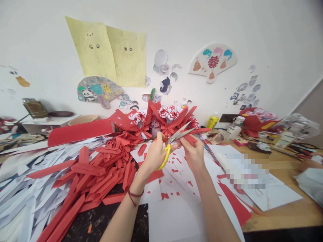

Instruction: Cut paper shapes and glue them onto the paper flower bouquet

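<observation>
My left hand (154,153) is closed round the yellow handles of a pair of scissors (174,140), whose metal blades point up and to the right, partly open. My right hand (193,153) pinches a folded strip of red paper (195,134) right at the blades. Both hands are raised a little above the table, over white sheets (174,201) scattered with small red paper scraps. A red cord is tied round my left wrist.
A heap of folded red paper strips (101,171) lies to the left beside cut white strips (22,195). Red paper bouquets (164,117) stand at the back against the wall. Bottles, a yellow glue bottle (213,120) and clutter fill the right of the wooden table (290,208).
</observation>
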### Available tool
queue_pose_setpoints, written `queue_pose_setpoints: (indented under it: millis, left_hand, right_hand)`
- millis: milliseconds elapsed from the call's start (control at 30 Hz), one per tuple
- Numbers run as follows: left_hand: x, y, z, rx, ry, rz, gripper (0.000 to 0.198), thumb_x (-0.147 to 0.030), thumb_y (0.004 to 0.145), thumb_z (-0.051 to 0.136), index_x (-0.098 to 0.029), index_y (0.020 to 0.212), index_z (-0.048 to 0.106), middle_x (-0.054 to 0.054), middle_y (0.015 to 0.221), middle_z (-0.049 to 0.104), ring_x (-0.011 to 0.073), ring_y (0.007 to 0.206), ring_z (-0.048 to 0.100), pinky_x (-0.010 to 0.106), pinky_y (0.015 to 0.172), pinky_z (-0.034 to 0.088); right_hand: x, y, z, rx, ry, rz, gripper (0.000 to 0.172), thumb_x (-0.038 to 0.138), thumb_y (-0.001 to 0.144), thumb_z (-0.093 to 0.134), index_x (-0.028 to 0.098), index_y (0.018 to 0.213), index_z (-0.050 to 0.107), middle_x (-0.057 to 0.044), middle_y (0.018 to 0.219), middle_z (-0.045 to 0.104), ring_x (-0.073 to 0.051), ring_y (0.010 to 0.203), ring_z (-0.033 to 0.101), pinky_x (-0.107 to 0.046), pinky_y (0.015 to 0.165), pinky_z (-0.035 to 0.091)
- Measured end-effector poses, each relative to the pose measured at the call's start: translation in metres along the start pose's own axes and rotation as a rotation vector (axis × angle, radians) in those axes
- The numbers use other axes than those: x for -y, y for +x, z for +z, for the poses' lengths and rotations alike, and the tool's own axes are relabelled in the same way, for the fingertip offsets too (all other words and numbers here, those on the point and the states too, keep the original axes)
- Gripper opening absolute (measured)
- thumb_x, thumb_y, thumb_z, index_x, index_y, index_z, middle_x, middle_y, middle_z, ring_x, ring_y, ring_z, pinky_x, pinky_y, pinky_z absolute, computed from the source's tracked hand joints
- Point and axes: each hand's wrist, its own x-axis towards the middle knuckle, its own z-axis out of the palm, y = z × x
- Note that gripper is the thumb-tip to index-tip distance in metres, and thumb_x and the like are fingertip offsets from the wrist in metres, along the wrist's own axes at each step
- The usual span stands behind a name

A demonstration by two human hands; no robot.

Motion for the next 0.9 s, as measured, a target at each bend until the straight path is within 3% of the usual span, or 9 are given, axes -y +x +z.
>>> queue_pose_setpoints:
  millis: [333,900]
  left_hand:
    - [0.0,0.001,-0.004,0.021,0.113,-0.02,0.031,-0.041,0.086,0.057,-0.026,0.092,0.03,-0.007,0.067,0.042,0.0147,0.057,0.04,0.025,0.055,0.029]
    - [-0.001,0.002,-0.018,0.051,0.384,0.074,0.029,-0.045,0.088,0.055,-0.025,0.094,0.035,0.005,0.098,0.065,0.0254,0.08,0.065,0.029,0.061,0.038]
  right_hand:
    - [0.005,0.002,-0.007,0.053,-0.101,-0.029,0.007,0.025,0.078,0.075,0.019,0.074,0.073,-0.002,0.067,0.067,-0.017,0.062,0.061,-0.031,0.063,0.047]
    - [0.013,0.009,-0.028,0.13,-0.2,-0.012,0.01,0.025,0.07,0.079,0.017,0.066,0.074,-0.002,0.058,0.067,-0.018,0.054,0.061,-0.031,0.054,0.048]
